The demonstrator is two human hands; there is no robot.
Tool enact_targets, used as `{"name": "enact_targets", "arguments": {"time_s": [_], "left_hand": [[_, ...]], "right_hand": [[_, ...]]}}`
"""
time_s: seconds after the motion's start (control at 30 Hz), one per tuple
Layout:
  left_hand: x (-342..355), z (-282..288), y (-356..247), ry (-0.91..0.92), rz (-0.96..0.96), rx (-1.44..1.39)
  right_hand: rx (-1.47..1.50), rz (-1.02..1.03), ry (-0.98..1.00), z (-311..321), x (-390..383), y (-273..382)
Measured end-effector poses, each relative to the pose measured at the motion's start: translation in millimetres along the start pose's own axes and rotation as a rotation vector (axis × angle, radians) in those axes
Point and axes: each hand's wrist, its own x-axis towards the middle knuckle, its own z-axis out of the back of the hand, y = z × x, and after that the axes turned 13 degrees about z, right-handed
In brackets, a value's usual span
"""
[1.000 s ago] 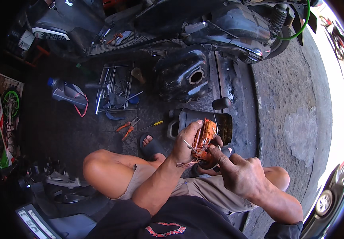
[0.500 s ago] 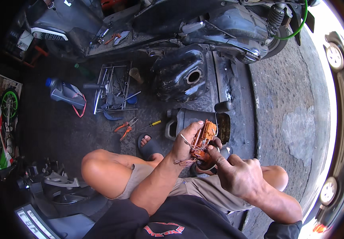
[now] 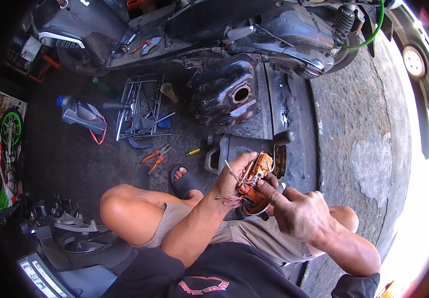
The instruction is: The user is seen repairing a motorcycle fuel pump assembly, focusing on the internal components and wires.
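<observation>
My left hand [image 3: 234, 174] grips an orange-brown plastic assembly [image 3: 254, 179] with thin wires looping from its lower left and a pale rod along it. A dark cylindrical float [image 3: 284, 137] sticks out above it on a wire arm. My right hand [image 3: 298, 213] is closed on the assembly's right side, index finger pressed to its front. Just beyond both hands lies a cut dark plastic jug [image 3: 231, 145] with an oily inside. A yellow screwdriver [image 3: 191, 152] and orange-handled pliers [image 3: 156, 157] lie on the floor to the left.
A scooter [image 3: 184, 35] spans the back, with a black fuel tank [image 3: 214, 89] before it. A tool tray [image 3: 140, 79] and a blue-capped jug [image 3: 80, 116] stand left. A wheel [image 3: 85, 241] is at lower left. Rough pavement [image 3: 348, 114] runs right, with a dark car [image 3: 428, 89] beyond.
The float has shifted right and down, and the assembly has moved slightly with my hands. The vehicles outside at the right have changed position.
</observation>
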Motion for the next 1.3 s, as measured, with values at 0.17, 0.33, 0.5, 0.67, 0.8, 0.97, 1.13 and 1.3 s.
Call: {"name": "enact_targets", "arguments": {"time_s": [0.17,0.33,0.5,0.67,0.8,0.97,1.13,1.3], "left_hand": [[2,7,0,0.054,-0.021,-0.034],[5,11,6,-0.07,-0.129,0.037],[7,4,6,-0.094,-0.123,-0.049],[8,4,5,-0.118,-0.162,-0.079],[8,7,5,-0.176,-0.181,-0.055],[9,5,6,-0.214,-0.168,-0.073],[13,15,8,-0.192,-0.142,-0.079],[13,16,5,-0.253,-0.194,-0.016]], "right_hand": [[0.153,-0.154,0.107,11,6,8],[0.144,-0.195,0.123,12,8,10],[0.122,-0.223,0.042,-4,6,15],[0.145,-0.262,-0.001,-15,9,14],[0.177,-0.27,0.02,-14,12,13],[0.16,-0.256,0.1,0,20,11],[0.174,-0.203,0.288,20,36,2],[0.191,-0.19,0.356,30,43,-3]]}}
